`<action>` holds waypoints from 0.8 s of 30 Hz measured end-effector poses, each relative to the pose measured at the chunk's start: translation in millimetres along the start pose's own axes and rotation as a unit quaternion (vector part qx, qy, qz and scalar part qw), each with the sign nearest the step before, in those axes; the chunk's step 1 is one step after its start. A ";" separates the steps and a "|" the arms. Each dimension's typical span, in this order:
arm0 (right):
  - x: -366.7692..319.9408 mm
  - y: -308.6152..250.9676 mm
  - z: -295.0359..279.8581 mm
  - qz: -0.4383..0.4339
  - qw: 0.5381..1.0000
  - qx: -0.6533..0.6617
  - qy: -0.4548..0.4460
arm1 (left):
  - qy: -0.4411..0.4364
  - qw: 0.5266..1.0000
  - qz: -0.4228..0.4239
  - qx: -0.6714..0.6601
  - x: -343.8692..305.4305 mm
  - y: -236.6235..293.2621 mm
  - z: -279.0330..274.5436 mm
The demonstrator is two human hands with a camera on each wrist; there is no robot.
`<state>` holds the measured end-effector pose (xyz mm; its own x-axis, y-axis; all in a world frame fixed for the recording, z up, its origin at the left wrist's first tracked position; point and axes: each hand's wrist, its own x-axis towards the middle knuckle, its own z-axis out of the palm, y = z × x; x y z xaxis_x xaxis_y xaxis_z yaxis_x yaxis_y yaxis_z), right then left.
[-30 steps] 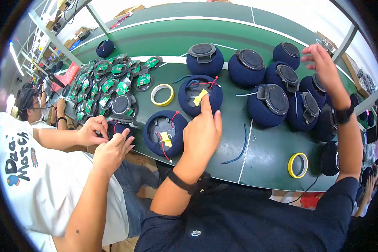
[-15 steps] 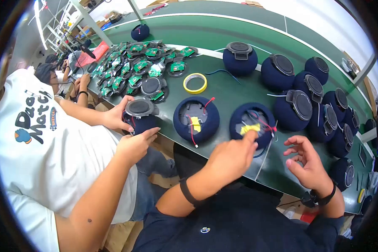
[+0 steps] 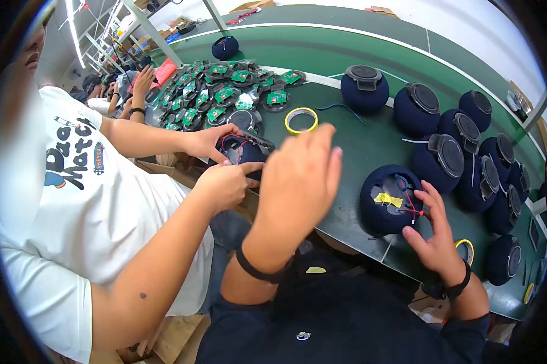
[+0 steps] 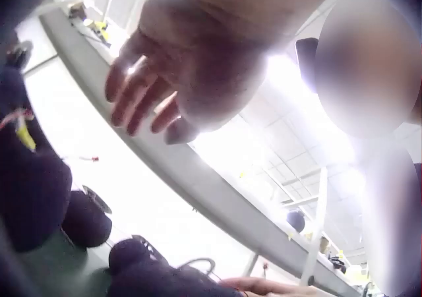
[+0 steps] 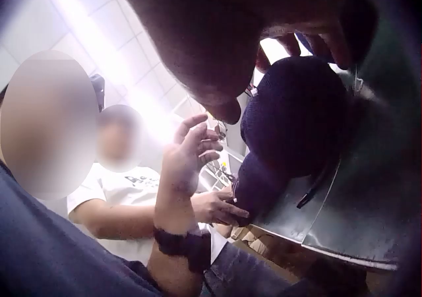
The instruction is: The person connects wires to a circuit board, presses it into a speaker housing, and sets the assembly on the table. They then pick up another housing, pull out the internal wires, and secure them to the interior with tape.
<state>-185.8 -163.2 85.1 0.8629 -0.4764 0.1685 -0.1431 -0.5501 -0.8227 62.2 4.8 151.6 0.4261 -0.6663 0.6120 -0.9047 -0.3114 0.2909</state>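
Ball (image 3: 387, 210) cavity up, 10 o'clock from right hand (image 3: 436, 233), 4 o'clock from left hand (image 3: 295, 176). Right nearer: fingers spread loosely beside ball, contact unclear. Left raised, apart, fingers loose, empty.

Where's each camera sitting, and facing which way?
Head: on the head, forward and down at the bench; shows left hand and right hand.
Left wrist: on that wrist, up past the left hand toward ceiling lights.
Right wrist: on that wrist, past the right hand at the navy ball.
Head and right wrist share both hands.
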 end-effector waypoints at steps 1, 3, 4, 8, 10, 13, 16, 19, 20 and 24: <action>2.7 -0.4 0.9 -0.001 1.000 0.007 0.003 | -0.009 0.999 -0.004 0.054 9.4 -4.4 -1.1; 6.1 -0.5 1.1 0.008 1.000 0.005 0.009 | -0.059 0.994 -0.069 0.060 32.5 -10.7 4.9; 6.7 2.1 1.7 -0.019 1.000 -0.023 0.008 | -0.093 0.987 -0.094 0.090 46.7 -10.7 5.8; 6.6 2.9 6.0 -0.037 0.998 -0.044 0.017 | -0.167 0.962 -0.170 0.135 102.5 -37.8 29.5; 6.5 4.0 7.5 -0.047 0.997 -0.057 0.017 | -0.187 0.950 -0.180 0.172 127.1 -51.1 41.8; 7.1 4.5 5.4 -0.038 0.999 -0.027 0.005 | -0.251 0.937 -0.154 0.186 161.7 -73.0 56.2; 6.3 3.7 2.7 -0.017 1.000 -0.012 0.002 | -0.314 0.910 -0.129 0.236 181.5 -102.4 78.9; 6.0 5.5 3.4 -0.031 0.999 -0.019 0.010 | -0.378 0.859 -0.140 0.316 190.0 -154.7 108.6; 6.1 6.8 3.6 -0.040 0.999 -0.024 0.011 | -0.418 0.841 -0.128 0.319 191.5 -175.5 118.5; 5.2 10.2 3.3 -0.067 0.997 -0.030 0.022 | -0.468 0.798 -0.176 0.337 178.0 -204.0 130.5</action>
<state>-181.2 -169.0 75.8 0.8544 -0.4248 0.2993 -0.0575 -0.6497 -0.7580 322.1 -138.7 105.2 0.7511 -0.5725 -0.3289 -0.6594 -0.6746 -0.3317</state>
